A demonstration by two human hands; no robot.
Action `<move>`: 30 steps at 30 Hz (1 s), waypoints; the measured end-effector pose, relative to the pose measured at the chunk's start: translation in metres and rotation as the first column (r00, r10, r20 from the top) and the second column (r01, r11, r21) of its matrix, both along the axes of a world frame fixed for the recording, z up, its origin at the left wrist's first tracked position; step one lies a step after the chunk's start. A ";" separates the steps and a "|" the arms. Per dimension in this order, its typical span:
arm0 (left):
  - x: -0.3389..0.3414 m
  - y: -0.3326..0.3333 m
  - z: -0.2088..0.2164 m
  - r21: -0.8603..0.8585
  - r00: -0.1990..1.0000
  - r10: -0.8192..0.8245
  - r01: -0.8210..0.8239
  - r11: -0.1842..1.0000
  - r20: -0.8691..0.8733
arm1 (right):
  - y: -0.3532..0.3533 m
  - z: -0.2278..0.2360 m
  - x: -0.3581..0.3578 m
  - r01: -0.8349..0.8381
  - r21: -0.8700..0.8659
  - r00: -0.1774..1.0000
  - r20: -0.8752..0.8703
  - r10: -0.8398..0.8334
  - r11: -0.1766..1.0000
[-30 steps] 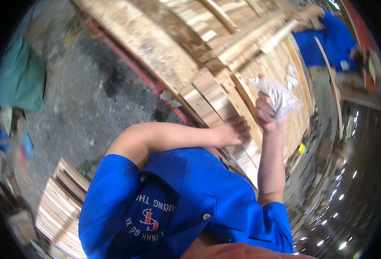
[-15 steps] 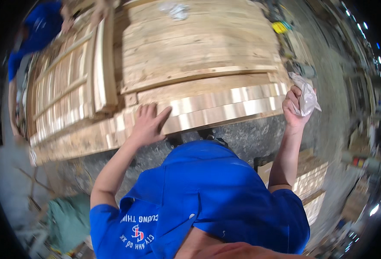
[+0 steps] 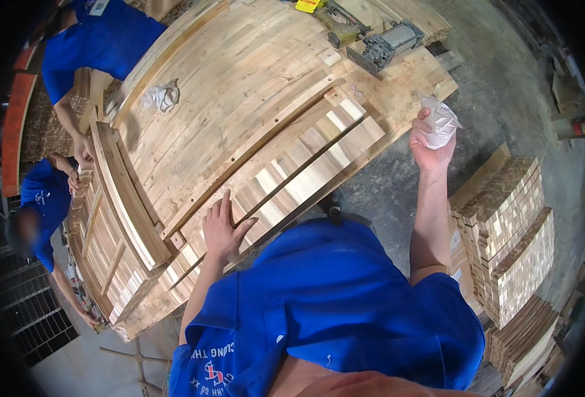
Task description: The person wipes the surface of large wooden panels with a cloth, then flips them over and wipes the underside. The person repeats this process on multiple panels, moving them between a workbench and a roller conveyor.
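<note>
While left hand (image 3: 223, 228) lies flat, fingers apart, on slat panel (image 3: 286, 178) | panel runs lower-left to upper-right | right hand (image 3: 430, 142) clamps plastic bag (image 3: 440, 121)

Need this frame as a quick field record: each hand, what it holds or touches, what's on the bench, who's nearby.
left hand: flat, fingers spread, on the wooden slat panel
right hand: raised off the bench edge, gripping a crumpled plastic bag
bench: curved plank top, second crumpled bag, pneumatic tool at far end
nearby: two people in blue shirts at the left side
floor right: stacked wood blocks
</note>
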State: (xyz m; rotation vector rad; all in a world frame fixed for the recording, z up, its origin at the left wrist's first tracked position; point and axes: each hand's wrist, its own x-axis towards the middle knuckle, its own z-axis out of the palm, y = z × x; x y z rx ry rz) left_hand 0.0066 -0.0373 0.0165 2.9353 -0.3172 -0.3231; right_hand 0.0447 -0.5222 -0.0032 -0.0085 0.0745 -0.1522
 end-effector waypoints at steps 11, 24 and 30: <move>0.005 0.000 -0.002 -0.051 0.970 0.090 -0.080 0.995 0.225 | -0.033 0.003 0.048 -0.094 0.046 0.993 0.075 0.091 0.994; 0.043 -0.024 0.099 -0.045 0.970 0.159 -0.154 0.987 0.184 | -0.071 0.018 0.077 -0.073 0.095 0.979 0.199 0.053 0.993; 0.081 -0.018 0.115 0.031 0.931 0.094 -0.112 0.993 0.354 | -0.083 0.020 0.069 0.030 0.110 0.981 0.185 -0.050 0.994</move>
